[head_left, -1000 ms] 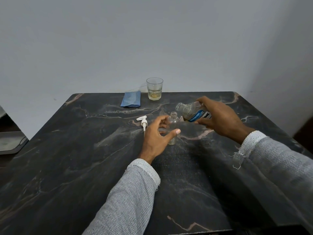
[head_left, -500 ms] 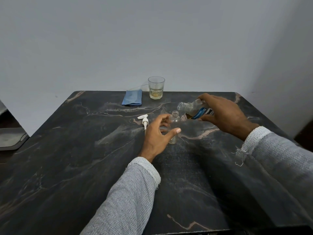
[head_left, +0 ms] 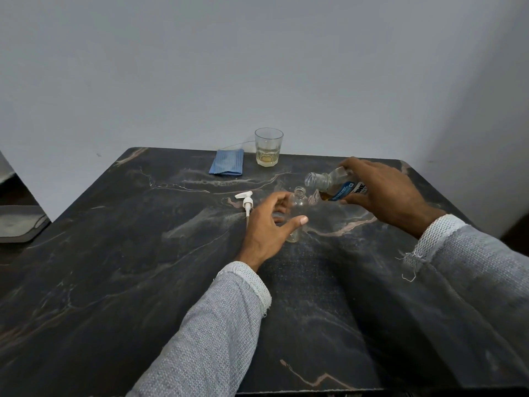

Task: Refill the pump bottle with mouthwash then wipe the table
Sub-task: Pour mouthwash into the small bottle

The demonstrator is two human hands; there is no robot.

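Off to the far left of my left hand (head_left: 267,224), past the table's (head_left: 114,282) edge, a grey tray-like thing (head_left: 20,224) sits lower down; it plays no part here. Beyond that hand and a little to its left, near the far edge, lies the folded blue cloth (head_left: 227,165), untouched, so the wiping is all still ahead of me. Just right of the cloth stands a glass (head_left: 268,147) with a little yellowish liquid in it.

Just left of my left fingers the white pump head (head_left: 246,200) lies on its side on the table, already off the bottle. My left hand is curled around the small clear pump bottle (head_left: 297,209), thumb in front and fingers behind, steadying it upright on the table; it looks empty or nearly so, though the clear plastic makes that hard to judge.

To the right, my right hand (head_left: 380,190) is clamped on the mouthwash bottle (head_left: 332,183), uncapped and tipped with its mouth pointing left, just above and beside the pump bottle's neck. I see no stream yet. Amber liquid shows low in it. I judge the pour is about to begin; refilling, refitting the pump and wiping remain.
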